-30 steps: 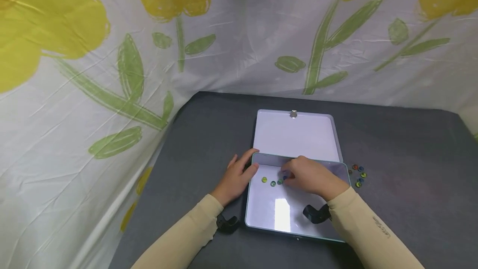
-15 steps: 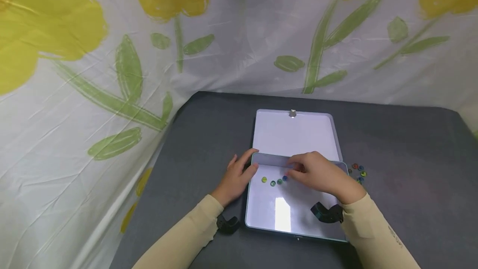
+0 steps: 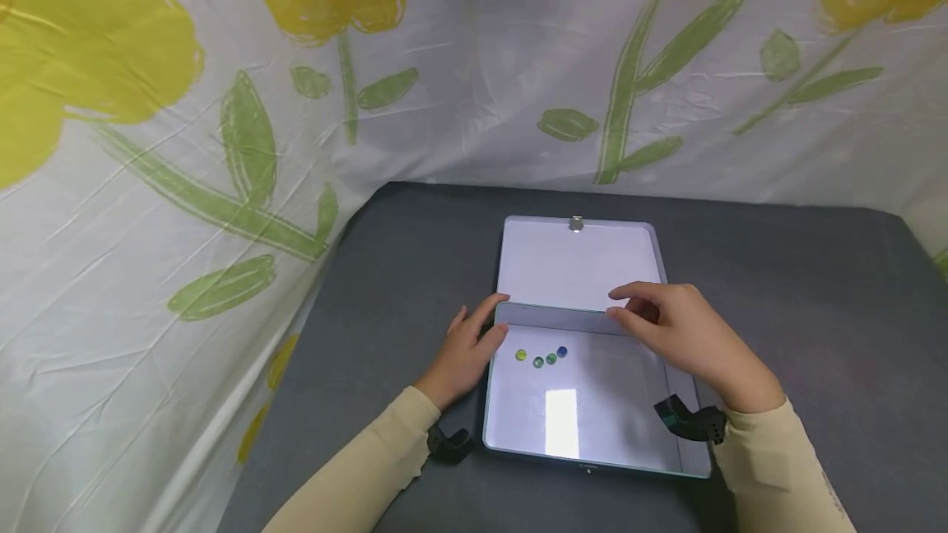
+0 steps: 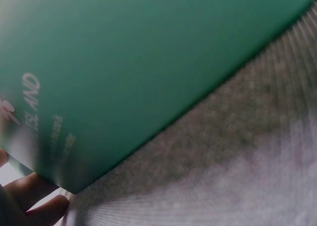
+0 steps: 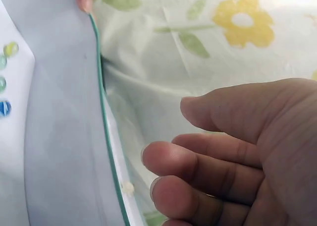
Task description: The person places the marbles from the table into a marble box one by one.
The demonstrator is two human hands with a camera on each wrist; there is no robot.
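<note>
A shallow tin box [image 3: 615,410] with a white inside and green outer wall [image 4: 163,62] lies opened, its lid [image 3: 563,261] laid back. Several glass marbles sit loosely lined up on its floor at the left: a yellow marble [image 3: 521,354], two green ones and a blue marble [image 3: 562,351]. My left hand [image 3: 461,362] holds the box's back left corner, thumb at the rim and fingers behind. Over the back right part of the box, my right hand [image 3: 689,340] is raised, thumb and fingers apart; in the right wrist view nothing is between them.
Under the box is a dark grey tabletop [image 3: 815,294]. A white curtain [image 3: 474,64] printed with yellow flowers surrounds its back and left. A metal clasp [image 3: 576,224] stands at the lid's far edge.
The right hand has let go of the blue marble beside the green ones and moved up and right. It now covers the loose marbles seen earlier right of the box. The left hand stays put.
</note>
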